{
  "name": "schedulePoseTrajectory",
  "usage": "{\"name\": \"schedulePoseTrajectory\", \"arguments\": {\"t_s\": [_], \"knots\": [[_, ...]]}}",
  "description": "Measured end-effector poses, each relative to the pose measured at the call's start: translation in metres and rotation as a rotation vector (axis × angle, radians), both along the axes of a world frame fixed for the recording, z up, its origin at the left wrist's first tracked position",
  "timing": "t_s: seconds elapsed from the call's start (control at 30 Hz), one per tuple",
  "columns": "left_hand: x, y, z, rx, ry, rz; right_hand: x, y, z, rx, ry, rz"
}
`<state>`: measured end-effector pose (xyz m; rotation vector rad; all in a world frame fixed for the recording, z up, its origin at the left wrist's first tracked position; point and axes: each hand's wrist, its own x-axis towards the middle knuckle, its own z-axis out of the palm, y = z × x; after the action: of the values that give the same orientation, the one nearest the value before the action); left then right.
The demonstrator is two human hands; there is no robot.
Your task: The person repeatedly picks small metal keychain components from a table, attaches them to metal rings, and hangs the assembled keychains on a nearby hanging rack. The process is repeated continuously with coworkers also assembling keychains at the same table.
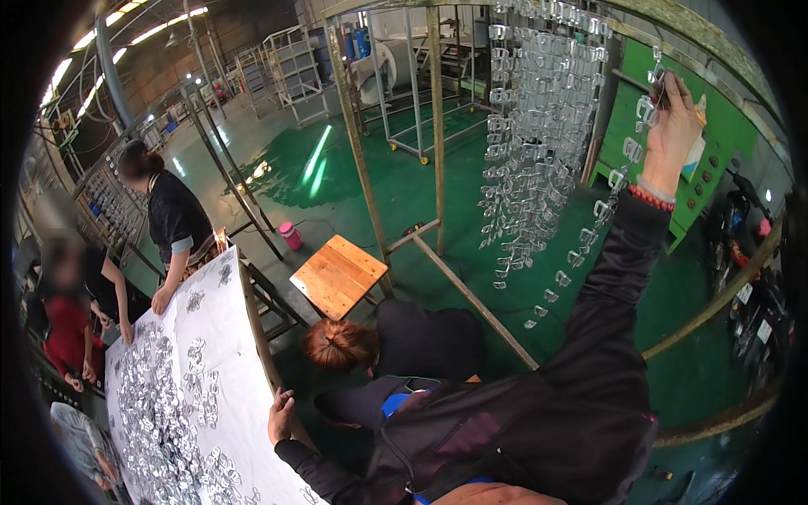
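My right hand (672, 126) is raised high at the upper right, fingers closed round the upper part of a hanging strand of metal buckles (632, 150). Below it the strand trails down and leftward in a curve of silvery loops. Many similar strands of buckles (539, 126) hang from the frame to its left. My left hand (283, 416) is low, at the right edge of a white-covered table (240, 337), its fingers curled; whether they hold anything is hidden. Loose metal buckles (168, 421) lie scattered over that table.
A metal frame (439, 126) stands ahead, its lower bar (471, 290) slanting toward me. A wooden stool (338, 276) and a person with tied-up hair (341, 343) are close in front. Other people (177, 210) stand along the table. A green cabinet (724, 143) and motorbikes (749, 295) are at right.
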<state>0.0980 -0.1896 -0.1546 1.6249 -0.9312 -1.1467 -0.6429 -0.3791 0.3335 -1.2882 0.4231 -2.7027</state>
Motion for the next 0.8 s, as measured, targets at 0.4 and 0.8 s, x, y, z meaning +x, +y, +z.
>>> {"name": "schedulePoseTrajectory", "arguments": {"t_s": [0.4, 0.8], "knots": [[-0.014, 0.001, 0.017, 0.013, -0.004, 0.079, -0.104, -0.059, 0.055, 0.117, -0.133, -0.218], [-0.002, -0.006, -0.018, -0.01, -0.317, 0.029, -0.263, -0.135, 0.064, 0.245, 0.759, -1.148]]}}
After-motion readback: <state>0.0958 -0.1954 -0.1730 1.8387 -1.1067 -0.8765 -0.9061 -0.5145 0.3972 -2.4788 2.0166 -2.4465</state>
